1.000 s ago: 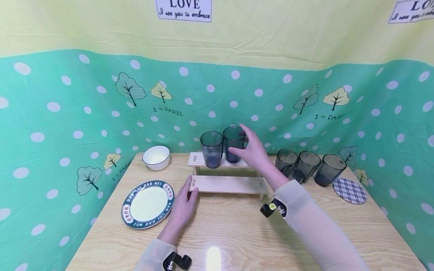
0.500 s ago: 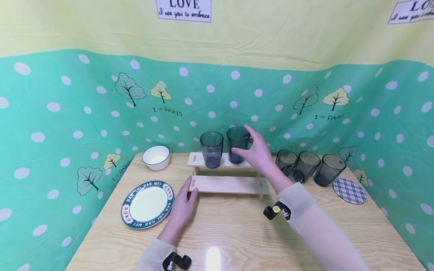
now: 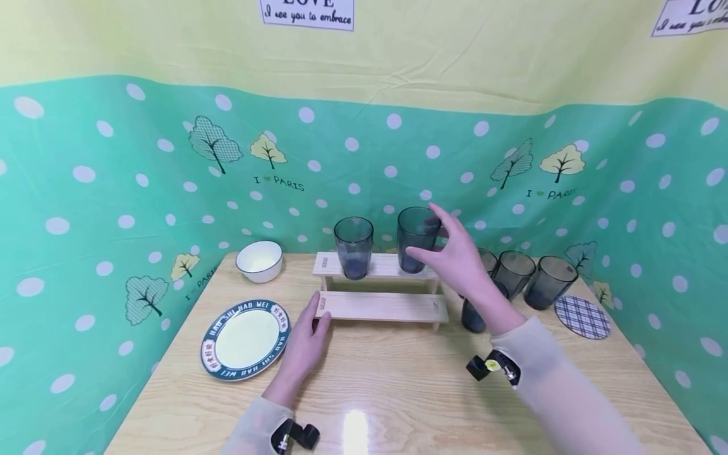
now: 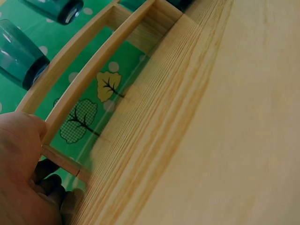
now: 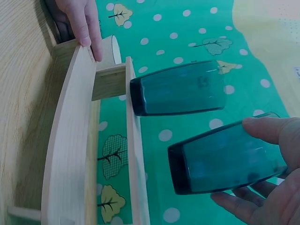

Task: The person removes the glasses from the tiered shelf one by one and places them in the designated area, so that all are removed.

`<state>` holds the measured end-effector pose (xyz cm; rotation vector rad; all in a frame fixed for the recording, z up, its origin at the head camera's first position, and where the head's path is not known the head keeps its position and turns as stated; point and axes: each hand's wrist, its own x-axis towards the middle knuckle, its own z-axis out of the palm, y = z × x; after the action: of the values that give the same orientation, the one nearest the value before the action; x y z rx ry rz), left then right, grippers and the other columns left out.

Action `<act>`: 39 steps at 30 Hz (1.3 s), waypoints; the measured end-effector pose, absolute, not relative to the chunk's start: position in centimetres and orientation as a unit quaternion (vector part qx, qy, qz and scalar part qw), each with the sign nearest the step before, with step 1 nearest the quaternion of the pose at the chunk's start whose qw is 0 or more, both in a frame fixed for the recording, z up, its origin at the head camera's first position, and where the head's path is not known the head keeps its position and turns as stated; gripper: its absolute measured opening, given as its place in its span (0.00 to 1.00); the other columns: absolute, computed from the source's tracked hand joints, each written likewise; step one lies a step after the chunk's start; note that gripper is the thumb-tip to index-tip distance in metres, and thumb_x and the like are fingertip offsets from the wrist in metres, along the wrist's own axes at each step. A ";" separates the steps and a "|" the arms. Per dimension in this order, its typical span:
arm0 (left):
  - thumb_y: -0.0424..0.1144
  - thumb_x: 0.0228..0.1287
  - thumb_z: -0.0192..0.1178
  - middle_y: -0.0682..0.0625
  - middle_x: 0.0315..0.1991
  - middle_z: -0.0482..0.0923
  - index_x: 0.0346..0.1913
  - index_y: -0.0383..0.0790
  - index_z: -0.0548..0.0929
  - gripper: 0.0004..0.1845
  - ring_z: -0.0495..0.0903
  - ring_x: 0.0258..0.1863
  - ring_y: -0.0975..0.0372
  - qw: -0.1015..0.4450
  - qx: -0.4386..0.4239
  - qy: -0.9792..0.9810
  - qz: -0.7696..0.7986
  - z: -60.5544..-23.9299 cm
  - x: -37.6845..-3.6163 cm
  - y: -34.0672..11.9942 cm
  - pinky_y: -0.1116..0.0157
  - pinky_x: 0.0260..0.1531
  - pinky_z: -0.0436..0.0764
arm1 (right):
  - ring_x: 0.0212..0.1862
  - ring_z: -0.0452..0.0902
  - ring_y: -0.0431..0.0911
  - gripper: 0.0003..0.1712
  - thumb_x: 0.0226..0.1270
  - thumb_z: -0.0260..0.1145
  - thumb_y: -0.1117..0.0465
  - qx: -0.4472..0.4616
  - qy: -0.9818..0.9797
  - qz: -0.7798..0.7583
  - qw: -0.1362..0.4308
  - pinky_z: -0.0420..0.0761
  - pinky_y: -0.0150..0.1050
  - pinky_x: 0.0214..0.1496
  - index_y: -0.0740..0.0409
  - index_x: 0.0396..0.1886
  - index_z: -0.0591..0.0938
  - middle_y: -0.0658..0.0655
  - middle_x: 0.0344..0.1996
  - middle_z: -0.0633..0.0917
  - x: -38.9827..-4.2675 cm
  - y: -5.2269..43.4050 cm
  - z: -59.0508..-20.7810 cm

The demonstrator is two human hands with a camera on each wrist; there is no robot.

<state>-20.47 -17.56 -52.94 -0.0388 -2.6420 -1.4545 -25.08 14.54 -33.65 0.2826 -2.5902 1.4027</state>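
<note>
A two-step wooden shelf (image 3: 381,306) stands at the back of the table. My left hand (image 3: 305,341) holds the left end of its lower step, the thumb at the front edge; in the left wrist view some fingers curl below the wood. One smoked drinking glass (image 3: 354,249) stands upright on the upper step. My right hand (image 3: 455,256) grips a second drinking glass (image 3: 414,237) from its right side, thumb in front. In the right wrist view this held glass (image 5: 220,161) has a gap between its base and the step, while the other glass (image 5: 178,89) touches the step.
Several more smoked glasses (image 3: 514,272) stand at the right, partly hidden behind my right forearm. Beside them lies a round checked mat (image 3: 582,317). A white bowl (image 3: 259,268) and a blue-rimmed plate (image 3: 213,328) are at the left. A dotted cloth hangs behind the table.
My right hand has carried the held glass to the right along the upper step, widening the gap to the other glass. The left hand has stayed on the shelf's end.
</note>
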 end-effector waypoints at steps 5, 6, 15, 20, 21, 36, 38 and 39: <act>0.52 0.90 0.52 0.40 0.88 0.54 0.91 0.44 0.54 0.38 0.55 0.86 0.44 0.062 -0.016 -0.872 -0.485 -52.9 -20.5 -17.7 0.44 0.86 0.54 | 0.76 0.71 0.62 0.60 0.69 0.84 0.47 0.099 -0.878 0.459 0.092 0.82 0.64 0.67 0.38 0.92 0.58 0.58 0.77 0.73 -24.0 16.0 -33.2; 0.52 0.90 0.51 0.40 0.88 0.54 0.91 0.44 0.54 0.37 0.55 0.86 0.44 0.062 -0.016 -0.872 -0.485 -52.9 -20.5 -17.7 0.44 0.86 0.54 | 0.76 0.71 0.62 0.60 0.69 0.84 0.46 0.100 -0.879 0.458 0.091 0.83 0.64 0.66 0.38 0.92 0.59 0.57 0.77 0.73 -23.7 16.3 -33.2; 0.53 0.90 0.51 0.39 0.88 0.55 0.91 0.44 0.55 0.38 0.56 0.86 0.43 0.070 -0.015 -0.872 -0.484 -53.2 -20.6 -17.6 0.42 0.85 0.55 | 0.76 0.71 0.61 0.60 0.68 0.83 0.43 0.097 -0.885 0.448 0.089 0.84 0.61 0.62 0.32 0.91 0.58 0.55 0.75 0.75 -21.3 19.1 -32.5; 0.53 0.90 0.52 0.39 0.88 0.55 0.91 0.43 0.54 0.38 0.56 0.86 0.43 0.068 -0.014 -0.872 -0.485 -53.1 -20.5 -17.5 0.42 0.85 0.55 | 0.77 0.71 0.60 0.62 0.68 0.83 0.43 0.093 -0.882 0.453 0.086 0.83 0.59 0.65 0.33 0.92 0.56 0.54 0.76 0.75 -20.1 20.4 -32.1; 0.53 0.90 0.51 0.39 0.88 0.55 0.91 0.43 0.54 0.38 0.55 0.86 0.43 0.067 -0.014 -0.872 -0.485 -53.1 -20.5 -17.5 0.43 0.85 0.55 | 0.78 0.71 0.60 0.62 0.68 0.83 0.42 0.091 -0.884 0.449 0.088 0.82 0.60 0.65 0.32 0.92 0.55 0.54 0.76 0.75 -19.9 20.6 -32.0; 0.52 0.90 0.51 0.39 0.88 0.54 0.91 0.44 0.54 0.38 0.55 0.86 0.43 0.060 -0.012 -0.874 -0.482 -53.0 -20.5 -17.5 0.43 0.85 0.55 | 0.71 0.79 0.58 0.62 0.68 0.84 0.44 0.057 -0.893 0.430 0.115 0.82 0.21 0.49 0.30 0.92 0.55 0.55 0.75 0.75 -17.2 24.9 -31.0; 0.52 0.90 0.51 0.39 0.88 0.54 0.91 0.43 0.54 0.38 0.55 0.86 0.43 0.060 -0.013 -0.874 -0.481 -53.0 -20.5 -17.5 0.43 0.85 0.55 | 0.72 0.78 0.59 0.63 0.68 0.83 0.43 0.049 -0.898 0.422 0.114 0.81 0.21 0.49 0.30 0.92 0.54 0.55 0.76 0.75 -16.9 25.4 -30.8; 0.52 0.90 0.51 0.39 0.88 0.54 0.91 0.43 0.54 0.38 0.55 0.86 0.43 0.060 -0.013 -0.874 -0.481 -53.0 -20.5 -17.5 0.43 0.85 0.55 | 0.72 0.78 0.60 0.63 0.69 0.83 0.42 0.045 -0.901 0.417 0.114 0.80 0.21 0.48 0.30 0.92 0.53 0.55 0.76 0.74 -16.7 25.7 -30.8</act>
<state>-20.50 -17.52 -53.02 -0.0396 -2.6477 -1.4569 -16.74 25.74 -30.77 0.1314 -2.6400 1.2230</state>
